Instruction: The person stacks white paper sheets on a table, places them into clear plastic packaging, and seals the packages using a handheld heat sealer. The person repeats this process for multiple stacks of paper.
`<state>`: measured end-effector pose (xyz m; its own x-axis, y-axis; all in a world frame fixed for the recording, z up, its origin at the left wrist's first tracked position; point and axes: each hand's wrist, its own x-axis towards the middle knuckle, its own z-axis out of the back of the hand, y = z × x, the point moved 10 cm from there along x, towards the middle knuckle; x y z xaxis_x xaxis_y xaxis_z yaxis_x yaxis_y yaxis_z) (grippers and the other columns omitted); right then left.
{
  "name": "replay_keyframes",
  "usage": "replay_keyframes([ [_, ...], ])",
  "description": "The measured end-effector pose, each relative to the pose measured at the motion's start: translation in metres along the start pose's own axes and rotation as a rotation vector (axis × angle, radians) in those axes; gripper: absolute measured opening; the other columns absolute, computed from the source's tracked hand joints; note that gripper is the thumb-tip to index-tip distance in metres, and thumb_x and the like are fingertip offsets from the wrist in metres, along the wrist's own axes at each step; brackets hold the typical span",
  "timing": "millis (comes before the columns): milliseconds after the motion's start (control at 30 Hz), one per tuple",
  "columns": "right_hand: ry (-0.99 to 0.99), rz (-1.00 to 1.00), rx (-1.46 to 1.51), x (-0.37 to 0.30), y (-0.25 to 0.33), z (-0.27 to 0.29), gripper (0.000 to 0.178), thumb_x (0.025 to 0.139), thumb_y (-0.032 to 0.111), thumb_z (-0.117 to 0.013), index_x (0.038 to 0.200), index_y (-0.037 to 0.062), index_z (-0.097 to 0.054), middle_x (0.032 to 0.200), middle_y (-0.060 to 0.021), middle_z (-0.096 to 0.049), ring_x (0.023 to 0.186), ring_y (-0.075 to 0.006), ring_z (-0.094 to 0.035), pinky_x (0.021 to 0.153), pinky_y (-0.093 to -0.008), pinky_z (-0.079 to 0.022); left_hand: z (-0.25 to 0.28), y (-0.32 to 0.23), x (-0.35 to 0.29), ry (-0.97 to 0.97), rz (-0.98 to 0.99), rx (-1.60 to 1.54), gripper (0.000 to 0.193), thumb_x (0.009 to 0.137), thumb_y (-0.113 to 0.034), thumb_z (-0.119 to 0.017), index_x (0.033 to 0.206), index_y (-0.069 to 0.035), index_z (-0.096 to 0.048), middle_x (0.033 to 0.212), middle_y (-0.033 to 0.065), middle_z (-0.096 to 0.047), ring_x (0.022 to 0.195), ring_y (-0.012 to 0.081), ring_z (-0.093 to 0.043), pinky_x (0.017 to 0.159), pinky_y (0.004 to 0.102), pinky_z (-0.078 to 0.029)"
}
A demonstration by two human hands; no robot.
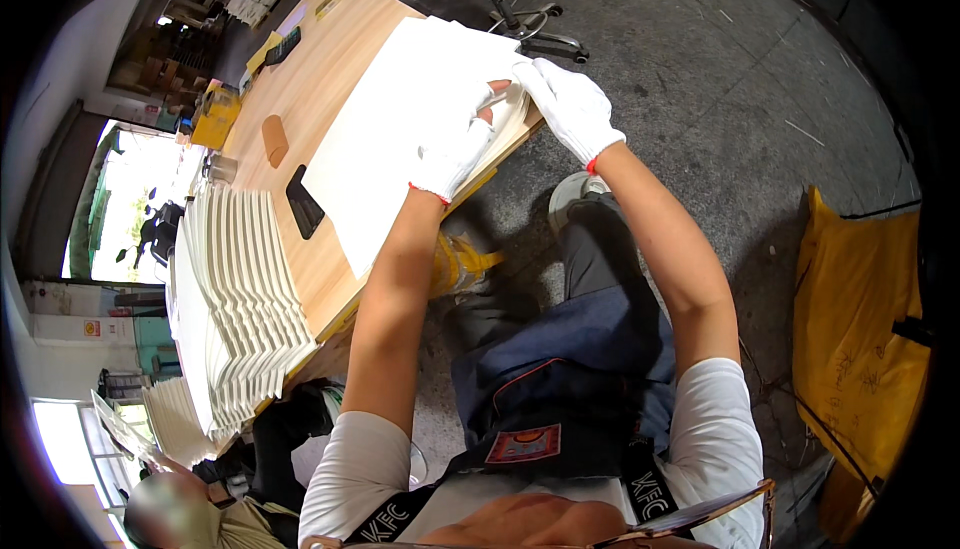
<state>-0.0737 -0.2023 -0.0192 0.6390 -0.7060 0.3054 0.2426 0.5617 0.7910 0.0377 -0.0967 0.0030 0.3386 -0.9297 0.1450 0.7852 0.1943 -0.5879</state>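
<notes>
A stack of large white paper sheets [375,109] lies across the table, its near right edge slightly fanned. My left hand [458,144], in a white glove with bare fingertips, rests on the sheets close to that edge. Its thumb and a finger are apart and bent toward the paper. At the right corner of the stack, my right hand [572,107], in a white glove with a red cuff edge, has its fingers closed on the sheets' edge. How many sheets it holds is hidden by the glove.
On the wooden table [340,14] lie a black phone [303,202], a brown oblong piece [274,141] and a calculator [284,46]. Tall wavy paper stacks [245,299] stand at left, near another person [215,519]. A wheeled stool [505,9] is beyond; yellow sacking [855,299] hangs right.
</notes>
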Motion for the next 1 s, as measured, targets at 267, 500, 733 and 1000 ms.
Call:
replay_keyframes([
  [267,-0.046,0.020,0.016,-0.003,-0.004,-0.004,0.044,0.099,0.048,-0.035,0.110,0.0127,-0.061,0.090,-0.0191,-0.067,0.085,-0.0396,-0.065,0.075,-0.0469,-0.049,0.000,-0.012,0.000,0.029,-0.005,0.063,0.035,0.088,-0.024,-0.066,0.122,-0.018,-0.063,0.117,0.0096,-0.066,0.105,0.0289,-0.064,0.092,0.0354,-0.049],
  [500,-0.115,0.118,-0.009,-0.002,-0.009,-0.008,0.046,0.099,0.048,-0.035,0.110,0.0125,-0.061,0.091,-0.0194,-0.068,0.085,-0.0396,-0.065,0.075,-0.0477,-0.049,0.001,-0.013,0.000,0.021,-0.018,0.057,0.039,0.084,-0.026,-0.070,0.122,-0.018,-0.063,0.116,0.0091,-0.066,0.105,0.0280,-0.064,0.092,0.0353,-0.049],
  [733,-0.094,0.071,0.034,-0.001,-0.013,-0.009,0.050,0.099,0.051,-0.034,0.113,0.0123,-0.061,0.091,-0.0202,-0.068,0.086,-0.0395,-0.065,0.076,-0.0472,-0.049,0.001,-0.010,0.000,0.029,0.002,0.070,0.039,0.086,-0.027,-0.068,0.123,-0.019,-0.063,0.117,0.0092,-0.066,0.105,0.0275,-0.064,0.092,0.0350,-0.049],
  [1000,-0.061,0.073,-0.045,-0.002,-0.005,-0.008,0.047,0.100,0.050,-0.032,0.109,0.0114,-0.058,0.086,-0.0202,-0.068,0.082,-0.0393,-0.066,0.073,-0.0473,-0.050,0.004,-0.007,-0.002,-0.082,-0.088,-0.057,0.029,0.092,-0.025,-0.058,0.120,-0.020,-0.065,0.112,0.0083,-0.067,0.098,0.0269,-0.066,0.088,0.0325,-0.050],
])
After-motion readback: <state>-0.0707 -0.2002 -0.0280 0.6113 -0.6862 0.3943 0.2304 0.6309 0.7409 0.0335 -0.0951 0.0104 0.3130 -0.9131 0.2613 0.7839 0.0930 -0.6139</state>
